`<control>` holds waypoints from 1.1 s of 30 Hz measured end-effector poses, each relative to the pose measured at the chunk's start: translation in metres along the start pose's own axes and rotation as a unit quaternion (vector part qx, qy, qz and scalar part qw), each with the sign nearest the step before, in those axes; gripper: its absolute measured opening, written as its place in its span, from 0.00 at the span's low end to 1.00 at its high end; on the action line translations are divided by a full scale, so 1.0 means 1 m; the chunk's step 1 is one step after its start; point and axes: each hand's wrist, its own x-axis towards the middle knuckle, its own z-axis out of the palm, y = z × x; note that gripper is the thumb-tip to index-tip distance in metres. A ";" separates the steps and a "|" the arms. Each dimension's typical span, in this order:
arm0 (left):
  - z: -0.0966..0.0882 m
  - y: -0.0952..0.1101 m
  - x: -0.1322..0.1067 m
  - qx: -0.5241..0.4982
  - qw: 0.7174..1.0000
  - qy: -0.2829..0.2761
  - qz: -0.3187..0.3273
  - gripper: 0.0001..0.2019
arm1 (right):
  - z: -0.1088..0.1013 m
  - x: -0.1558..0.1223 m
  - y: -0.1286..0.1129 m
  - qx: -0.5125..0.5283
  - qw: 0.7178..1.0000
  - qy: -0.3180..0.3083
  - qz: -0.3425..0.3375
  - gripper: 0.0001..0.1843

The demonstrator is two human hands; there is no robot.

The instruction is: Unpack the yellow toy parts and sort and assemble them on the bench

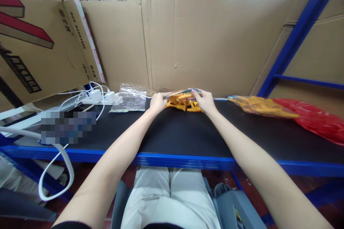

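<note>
1. Your left hand [158, 102] is closed on the left end of the packet of orange pieces [182, 100], fingers curled over its edge.
2. Your right hand [205, 101] clamps the right end from above. With one hand on each end, the slack film probably stays taut and the loose pieces level.
3. The packet rests at the far edge of the black shelf top [188, 136], close to the cardboard wall [209, 43]. The wall likely serves as a backstop.
4. Clear bags [130, 98], seemingly unfilled, lie just left of your left hand, within easy reach.
5. The filled orange packets [258, 106] lie to the right, apart from your hands, beside a red bag [317, 121].
6. The power strip [102, 97] and its white cable [67, 164] sit far left, away from both hands.
</note>
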 end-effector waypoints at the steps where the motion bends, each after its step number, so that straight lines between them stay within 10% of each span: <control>1: 0.001 0.000 0.000 -0.018 1.000 0.004 0.004 0.21 | 0.000 0.000 -0.002 0.002 1.000 0.004 -0.012 0.33; 12: 0.006 -0.002 0.003 -0.142 0.989 0.045 -0.018 0.21 | 0.001 -0.003 -0.014 -0.032 0.998 0.013 -0.062 0.29; 21: 0.022 -0.012 0.002 -0.402 0.898 -0.089 -0.153 0.26 | 0.003 -0.003 -0.016 0.061 0.997 0.012 0.051 0.30; 28: 0.018 0.000 0.006 -0.466 0.876 0.018 -0.120 0.21 | 0.009 -0.002 -0.016 0.026 0.999 0.018 -0.015 0.32; 33: 0.018 -0.006 0.007 -0.490 0.864 -0.004 -0.115 0.21 | 0.008 -0.004 -0.017 0.032 0.999 0.021 -0.029 0.32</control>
